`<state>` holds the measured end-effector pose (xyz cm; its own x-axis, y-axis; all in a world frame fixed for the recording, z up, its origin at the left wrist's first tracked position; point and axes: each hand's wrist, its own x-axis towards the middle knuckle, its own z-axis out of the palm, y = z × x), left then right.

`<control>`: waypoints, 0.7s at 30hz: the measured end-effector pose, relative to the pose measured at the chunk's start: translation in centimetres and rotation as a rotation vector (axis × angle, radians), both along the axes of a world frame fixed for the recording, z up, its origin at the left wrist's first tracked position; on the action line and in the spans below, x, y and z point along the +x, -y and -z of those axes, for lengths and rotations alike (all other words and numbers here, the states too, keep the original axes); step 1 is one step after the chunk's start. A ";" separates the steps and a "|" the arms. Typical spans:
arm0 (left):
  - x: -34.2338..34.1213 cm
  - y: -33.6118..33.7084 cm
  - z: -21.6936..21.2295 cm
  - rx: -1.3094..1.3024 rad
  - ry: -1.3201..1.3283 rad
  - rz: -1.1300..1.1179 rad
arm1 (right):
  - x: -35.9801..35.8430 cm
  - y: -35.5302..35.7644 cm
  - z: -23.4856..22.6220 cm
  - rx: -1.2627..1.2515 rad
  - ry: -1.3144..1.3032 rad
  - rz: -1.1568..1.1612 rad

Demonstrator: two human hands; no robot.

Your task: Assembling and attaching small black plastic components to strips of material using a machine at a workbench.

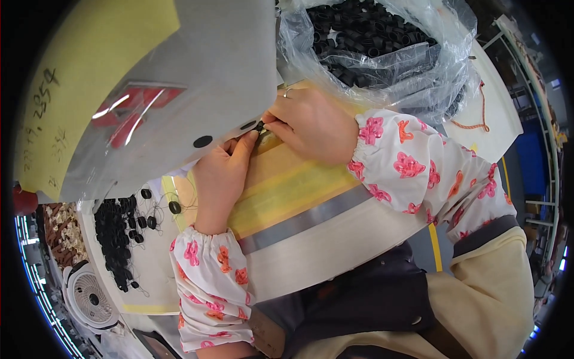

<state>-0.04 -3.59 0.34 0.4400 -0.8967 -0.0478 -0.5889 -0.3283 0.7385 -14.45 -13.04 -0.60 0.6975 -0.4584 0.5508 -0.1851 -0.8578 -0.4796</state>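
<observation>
My left hand [222,173] is closed in a pinch, thumb and fingertips on a small black piece [259,127] beneath the edge of a grey machine head [221,66]. My right hand [317,125], with a ring on one finger, meets it from the other side. Its thumb and fingers are pinched at the same spot, and what lies between them is mostly hidden. Under both hands is a work surface [293,185] covered with yellowish tape. Fingertips of the left hand are partly covered by the machine.
A clear plastic bag [382,78] full of black rings [365,36] stands at the far right. Black ring-shaped pieces [116,233] with thin threads lie in a heap at the left. Beyond them is a white fan [92,299]. An orange cord [478,125] lies right of the bag.
</observation>
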 end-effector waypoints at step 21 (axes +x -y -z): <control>-0.5 0.3 -0.1 -0.033 -0.113 -0.075 | 0.5 0.5 0.3 0.033 0.059 0.026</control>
<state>-0.56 -3.86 0.40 0.4991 -0.8636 -0.0720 -0.4764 -0.3428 0.8097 -13.93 -13.54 -0.88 0.6519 -0.4949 0.5745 -0.1779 -0.8363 -0.5185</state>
